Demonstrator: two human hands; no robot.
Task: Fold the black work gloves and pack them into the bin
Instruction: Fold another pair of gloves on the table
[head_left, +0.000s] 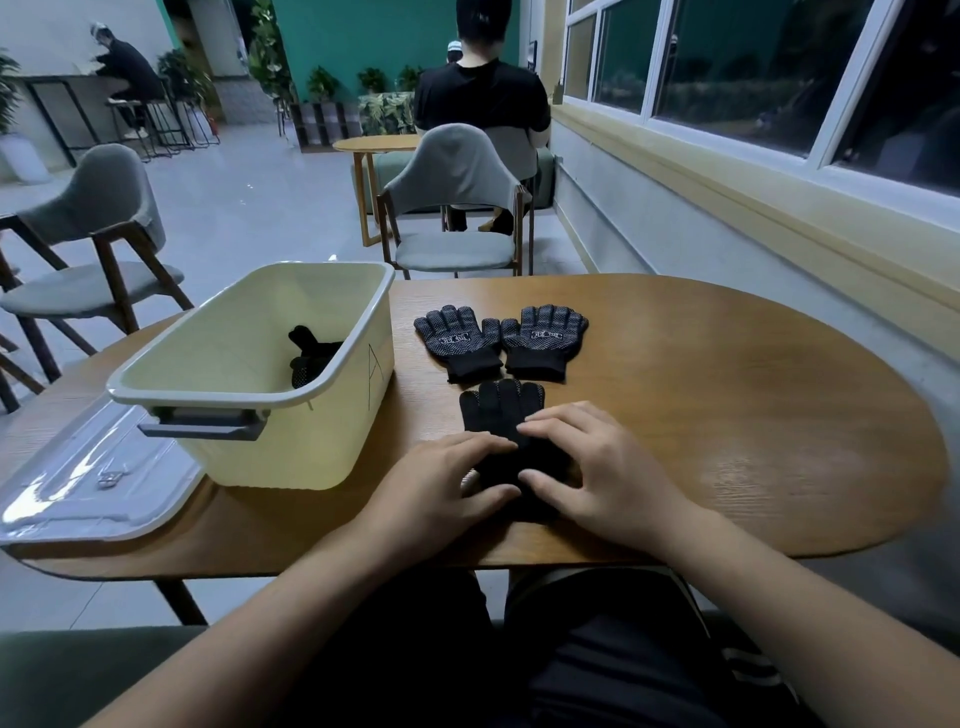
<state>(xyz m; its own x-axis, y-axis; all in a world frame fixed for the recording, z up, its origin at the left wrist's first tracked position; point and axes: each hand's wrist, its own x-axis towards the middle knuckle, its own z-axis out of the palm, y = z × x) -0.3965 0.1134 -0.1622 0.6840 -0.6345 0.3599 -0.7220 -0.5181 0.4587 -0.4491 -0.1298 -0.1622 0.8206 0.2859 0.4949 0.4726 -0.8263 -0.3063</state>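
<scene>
- Closest to the lens are our bare forearms, leading to our left hand (447, 488) and right hand (602, 467). Both lie palm-down with fingers pretty much straight, pressing on the near glove (498, 410) and not curled round anything.
- That near glove is plain black knit and lies near the front edge of the table (727, 415). Only its stubby fingertips poke out past our knuckles, and the cuff end is hidden under our palms.
- Just beyond it the left flat glove (460, 338) and right flat glove (543, 338) lie side by side, thumbs touching. They're black with a grid of tiny pale grip dots, a printed patch on each, and ribbed cuffs pointing at us.
- Left of those sits the bin (291, 452), a smooth pale-yellow plastic tub with rounded corners, a grey handle and a letter A drawn on its side.
- Inside it a packed glove (311, 356) rests against the right wall, looking bunched.
- A glossy clear lid (93, 478) lies flat by the bin, overhanging the table's left edge.
- Tabletop is warm wood grain with rounded ends.
</scene>
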